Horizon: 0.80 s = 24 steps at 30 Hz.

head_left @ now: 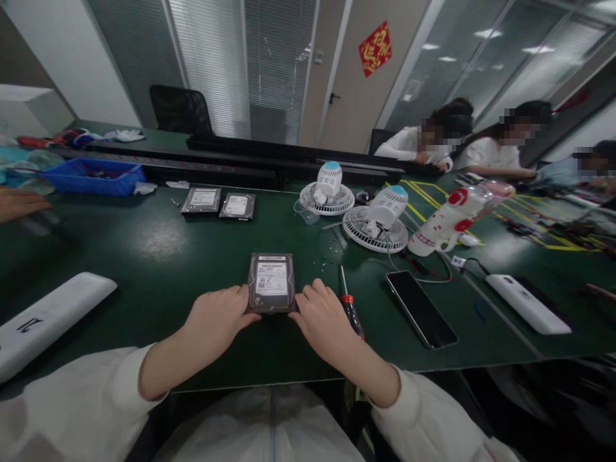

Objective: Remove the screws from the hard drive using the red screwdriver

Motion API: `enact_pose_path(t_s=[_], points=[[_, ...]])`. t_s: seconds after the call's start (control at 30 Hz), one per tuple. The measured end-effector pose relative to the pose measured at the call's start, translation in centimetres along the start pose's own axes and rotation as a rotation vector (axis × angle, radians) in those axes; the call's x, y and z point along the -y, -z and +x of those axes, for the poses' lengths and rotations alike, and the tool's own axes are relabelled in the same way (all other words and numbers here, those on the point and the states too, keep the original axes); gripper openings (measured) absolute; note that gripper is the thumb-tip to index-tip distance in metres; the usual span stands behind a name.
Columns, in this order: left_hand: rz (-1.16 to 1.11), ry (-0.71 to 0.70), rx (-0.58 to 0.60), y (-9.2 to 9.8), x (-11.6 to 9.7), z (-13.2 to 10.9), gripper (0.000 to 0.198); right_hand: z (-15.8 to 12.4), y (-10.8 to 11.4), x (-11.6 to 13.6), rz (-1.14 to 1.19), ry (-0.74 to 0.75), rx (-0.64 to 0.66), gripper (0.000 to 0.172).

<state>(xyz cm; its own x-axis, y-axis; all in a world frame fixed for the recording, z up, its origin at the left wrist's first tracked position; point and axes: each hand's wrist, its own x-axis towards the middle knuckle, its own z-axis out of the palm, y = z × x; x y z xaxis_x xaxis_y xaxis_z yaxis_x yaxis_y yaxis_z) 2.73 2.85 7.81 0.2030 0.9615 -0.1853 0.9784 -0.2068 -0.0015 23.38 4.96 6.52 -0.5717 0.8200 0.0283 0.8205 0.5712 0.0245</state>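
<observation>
A hard drive lies flat on the green table, label up, right in front of me. My left hand rests at its near left corner with curled fingers touching the edge. My right hand sits at its near right corner, fingers bent against the side. A red-handled screwdriver lies just right of my right hand. Small screws are scattered beyond the drive.
Two more hard drives lie further back. Two small white fans, a red-and-white device, a phone and white bars are to the right. A white bar lies left, a blue tray behind. Other people sit far right.
</observation>
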Motion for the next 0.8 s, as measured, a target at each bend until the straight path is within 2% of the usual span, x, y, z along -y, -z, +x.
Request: enact_pose_path(t_s=[0.13, 0.3, 0.4, 0.47, 0.63, 0.8], points=[[0.027, -0.017, -0.076, 0.1, 0.8, 3.2, 0.032, 3.0, 0.1, -1.2, -0.045, -0.038, 0.003, 0.024], [0.027, 0.009, -0.123, 1.3, 1.3, 7.9, 0.028, 7.3, 0.0, -3.1, -0.12, -0.051, 0.013, 0.027], [0.03, 0.061, -0.153, 1.9, 1.4, 10.0, 0.04, 9.8, 0.2, -3.9, -0.172, -0.052, 0.043, 0.026], [0.03, 0.077, -0.17, 2.1, 1.4, 11.2, 0.044, 11.4, 0.4, -4.5, -0.199, -0.055, 0.07, 0.032], [0.026, 0.101, -0.182, 2.5, 1.9, 14.5, 0.027, 15.3, 0.3, -6.0, -0.217, -0.081, 0.105, 0.038], [0.033, 0.114, -0.222, 2.7, 3.1, 17.8, 0.029, 18.4, -0.3, -6.9, -0.195, -0.152, 0.088, 0.04]])
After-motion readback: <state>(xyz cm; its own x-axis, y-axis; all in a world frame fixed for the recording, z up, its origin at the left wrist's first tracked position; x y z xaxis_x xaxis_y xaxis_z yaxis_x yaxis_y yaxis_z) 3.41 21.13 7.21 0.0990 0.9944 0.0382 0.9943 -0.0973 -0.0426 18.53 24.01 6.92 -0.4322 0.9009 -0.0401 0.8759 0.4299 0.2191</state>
